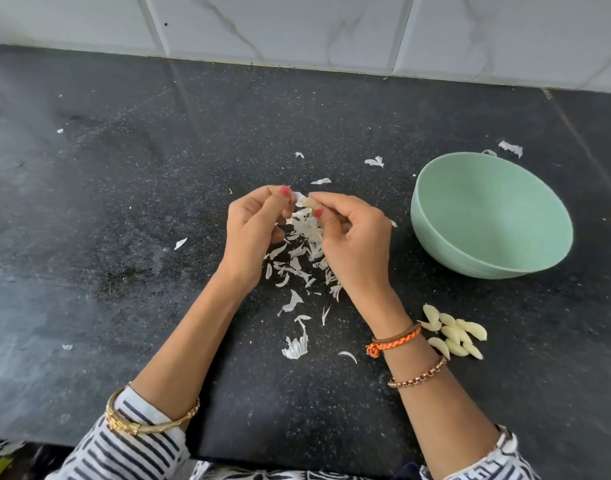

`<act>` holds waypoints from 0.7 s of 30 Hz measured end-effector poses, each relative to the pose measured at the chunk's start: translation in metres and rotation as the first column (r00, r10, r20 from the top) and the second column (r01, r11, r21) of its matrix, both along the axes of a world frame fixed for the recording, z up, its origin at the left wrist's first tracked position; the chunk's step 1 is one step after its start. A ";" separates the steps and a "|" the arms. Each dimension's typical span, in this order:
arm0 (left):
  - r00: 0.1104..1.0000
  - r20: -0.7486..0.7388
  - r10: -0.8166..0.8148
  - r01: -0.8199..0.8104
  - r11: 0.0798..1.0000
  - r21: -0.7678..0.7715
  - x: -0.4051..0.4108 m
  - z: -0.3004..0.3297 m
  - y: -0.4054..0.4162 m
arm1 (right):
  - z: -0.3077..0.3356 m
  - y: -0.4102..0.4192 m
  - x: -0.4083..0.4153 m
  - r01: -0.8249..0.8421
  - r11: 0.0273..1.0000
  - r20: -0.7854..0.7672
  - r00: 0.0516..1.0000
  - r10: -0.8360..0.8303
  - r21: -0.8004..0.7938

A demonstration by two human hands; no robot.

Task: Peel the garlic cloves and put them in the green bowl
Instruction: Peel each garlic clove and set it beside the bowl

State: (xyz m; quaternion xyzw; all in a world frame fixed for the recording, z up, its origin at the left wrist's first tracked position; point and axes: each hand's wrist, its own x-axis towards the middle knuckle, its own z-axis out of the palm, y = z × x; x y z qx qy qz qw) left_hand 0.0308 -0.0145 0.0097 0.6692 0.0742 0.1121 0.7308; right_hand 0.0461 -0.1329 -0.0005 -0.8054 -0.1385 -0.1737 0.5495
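A garlic clove (310,201) is held above the black counter between both hands. My right hand (352,237) pinches the clove with thumb and fingers. My left hand (255,230) pinches a flap of white skin (300,198) at the clove's left end. A pale green bowl (432,216) stands to the right of the hands and looks empty inside. Several peeled cloves (453,332) lie in a small heap on the counter, near my right wrist and in front of the bowl.
Loose white garlic skins (299,268) are scattered on the counter (124,237) under and in front of the hands, with stray bits near the bowl (510,148). A white tiled wall (297,26) runs along the back. The counter's front edge is near my forearms.
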 end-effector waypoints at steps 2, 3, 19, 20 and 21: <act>1.000 0.022 0.015 -0.016 1.000 0.013 -0.001 0.000 0.001 | 0.001 -0.001 0.001 0.023 1.000 0.013 1.000 -0.023 0.020; 0.999 0.027 0.022 -0.022 1.000 0.012 -0.001 0.000 0.002 | 0.003 -0.001 0.001 0.016 0.998 0.003 1.000 -0.017 0.061; 0.987 0.159 -0.016 -0.013 0.984 0.177 0.001 -0.009 0.006 | 0.002 -0.002 0.002 -0.064 0.998 -0.064 0.996 0.066 0.025; 0.987 0.162 -0.018 -0.018 0.975 0.221 0.001 -0.009 0.006 | 0.002 -0.002 0.002 -0.055 0.998 -0.057 0.997 0.056 0.012; 0.985 0.171 -0.015 -0.030 0.966 0.259 0.002 -0.010 0.006 | 0.002 -0.003 0.002 -0.046 0.999 -0.048 0.998 0.046 0.006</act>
